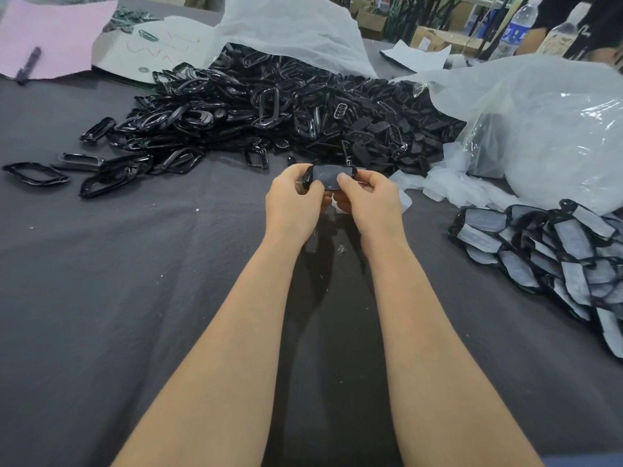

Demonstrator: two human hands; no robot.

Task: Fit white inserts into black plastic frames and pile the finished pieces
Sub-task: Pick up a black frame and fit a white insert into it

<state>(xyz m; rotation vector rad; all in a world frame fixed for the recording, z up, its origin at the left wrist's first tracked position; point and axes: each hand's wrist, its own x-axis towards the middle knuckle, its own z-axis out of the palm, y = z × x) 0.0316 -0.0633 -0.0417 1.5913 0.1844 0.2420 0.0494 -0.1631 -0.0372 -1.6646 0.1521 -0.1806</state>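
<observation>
Above the grey cloth surface (135,281), left hand (293,205) and right hand (369,202), each grip pinched one glossy black plastic frame (306,181), pale translucent insert (327,176) across it

Two hands: left hand (293,200), right hand (367,202). One held frame (328,176). Two bottles (517,28) (558,37). One pink sheet (57,32). One marker (29,64).

A dark grey cloth (135,264) spread across the foreground. At far left a marker (29,65) lay on a pink sheet (64,32), beside a scribbled white card (161,48). A water bottle (517,28) stood far right, near cardboard boxes (429,38)
</observation>
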